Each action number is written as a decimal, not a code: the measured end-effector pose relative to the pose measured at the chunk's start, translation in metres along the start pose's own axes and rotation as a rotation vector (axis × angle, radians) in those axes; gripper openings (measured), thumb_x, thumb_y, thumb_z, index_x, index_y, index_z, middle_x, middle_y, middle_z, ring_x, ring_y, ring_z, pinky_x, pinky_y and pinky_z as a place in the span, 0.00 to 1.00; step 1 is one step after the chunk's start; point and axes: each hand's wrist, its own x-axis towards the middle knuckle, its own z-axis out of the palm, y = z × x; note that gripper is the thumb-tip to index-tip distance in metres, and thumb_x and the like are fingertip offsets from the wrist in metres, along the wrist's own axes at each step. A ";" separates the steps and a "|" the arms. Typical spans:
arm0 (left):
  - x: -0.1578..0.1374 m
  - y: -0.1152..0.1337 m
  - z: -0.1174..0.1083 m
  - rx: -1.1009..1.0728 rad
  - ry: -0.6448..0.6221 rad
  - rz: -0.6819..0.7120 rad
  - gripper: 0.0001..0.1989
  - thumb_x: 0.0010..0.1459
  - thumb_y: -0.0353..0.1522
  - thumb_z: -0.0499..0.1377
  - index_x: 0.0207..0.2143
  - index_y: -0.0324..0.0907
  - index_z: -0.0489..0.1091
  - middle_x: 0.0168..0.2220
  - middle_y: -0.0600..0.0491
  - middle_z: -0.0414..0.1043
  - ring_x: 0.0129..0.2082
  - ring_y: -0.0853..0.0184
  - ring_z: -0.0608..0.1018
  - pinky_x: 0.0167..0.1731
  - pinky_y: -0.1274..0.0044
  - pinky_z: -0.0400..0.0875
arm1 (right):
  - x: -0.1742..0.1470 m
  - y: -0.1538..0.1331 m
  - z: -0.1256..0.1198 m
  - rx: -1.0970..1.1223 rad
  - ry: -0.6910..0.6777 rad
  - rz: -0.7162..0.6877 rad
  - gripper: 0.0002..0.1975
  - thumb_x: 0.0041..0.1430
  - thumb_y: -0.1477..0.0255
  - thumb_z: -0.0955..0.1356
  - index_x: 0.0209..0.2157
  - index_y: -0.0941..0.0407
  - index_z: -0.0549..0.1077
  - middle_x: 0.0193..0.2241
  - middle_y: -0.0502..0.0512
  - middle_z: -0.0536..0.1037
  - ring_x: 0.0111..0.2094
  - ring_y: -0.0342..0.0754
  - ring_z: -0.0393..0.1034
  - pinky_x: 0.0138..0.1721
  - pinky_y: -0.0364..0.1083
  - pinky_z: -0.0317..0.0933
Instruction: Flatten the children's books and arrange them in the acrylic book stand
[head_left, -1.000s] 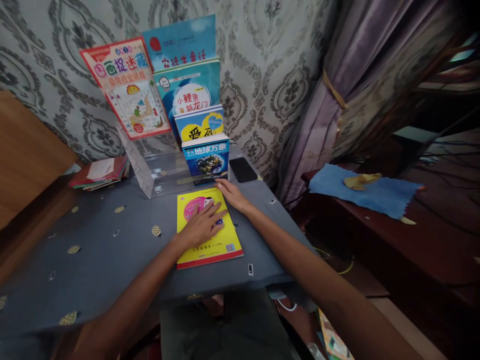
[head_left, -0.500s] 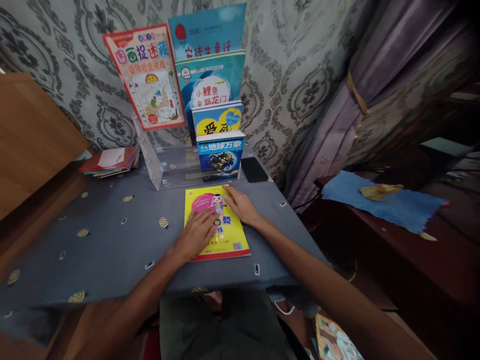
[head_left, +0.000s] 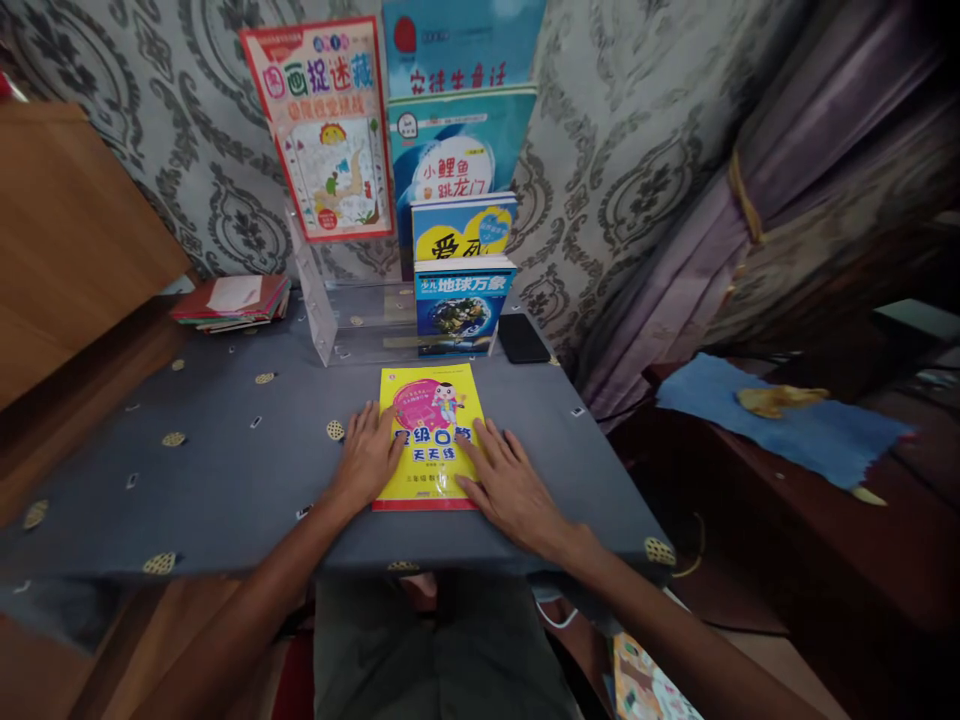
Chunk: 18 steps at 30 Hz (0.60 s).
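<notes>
A yellow workbook (head_left: 427, 455) with a pink picture and a red bottom strip lies flat and closed near the front of the table. My left hand (head_left: 366, 455) rests along its left edge, fingers stretched forward and thumb beside the cover. On the other side my right hand (head_left: 510, 485) lies with spread fingers, their tips over the right edge and lower right of the cover. Neither hand is gripping anything. Just behind the workbook, a blue earth-picture book (head_left: 459, 312) stands at the front of a clear book rack (head_left: 319, 310).
More books stand in the rack, including a red-bordered picture book (head_left: 337, 180). A black phone (head_left: 523, 338) lies right of it. Stacked booklets (head_left: 255, 295) sit at the back left. A blue cloth (head_left: 705, 395) covers part of a dark red surface at right.
Both hands have slid apart off the cover's middle, the left to the left edge, the right back to the lower right. The workbook now lies straighter. The view has shifted slightly.
</notes>
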 end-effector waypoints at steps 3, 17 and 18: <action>0.005 -0.004 -0.006 -0.319 0.018 -0.005 0.20 0.64 0.32 0.53 0.57 0.39 0.64 0.58 0.39 0.70 0.61 0.52 0.70 0.61 0.58 0.63 | -0.001 0.000 0.001 0.014 0.000 -0.002 0.28 0.69 0.56 0.59 0.66 0.53 0.63 0.69 0.64 0.58 0.70 0.64 0.48 0.67 0.66 0.48; 0.017 -0.002 -0.015 -1.614 -0.141 -0.594 0.19 0.47 0.29 0.69 0.43 0.39 0.71 0.40 0.46 0.82 0.42 0.56 0.84 0.42 0.68 0.80 | 0.000 0.008 0.005 0.015 0.017 0.003 0.28 0.68 0.56 0.62 0.66 0.50 0.64 0.68 0.63 0.59 0.70 0.62 0.51 0.67 0.65 0.52; 0.016 -0.003 -0.016 -1.630 -0.149 -0.593 0.19 0.48 0.28 0.69 0.43 0.39 0.71 0.41 0.46 0.82 0.42 0.56 0.84 0.43 0.67 0.80 | 0.000 0.008 0.004 0.018 0.021 0.003 0.28 0.68 0.56 0.62 0.66 0.50 0.64 0.68 0.63 0.60 0.70 0.61 0.51 0.67 0.65 0.52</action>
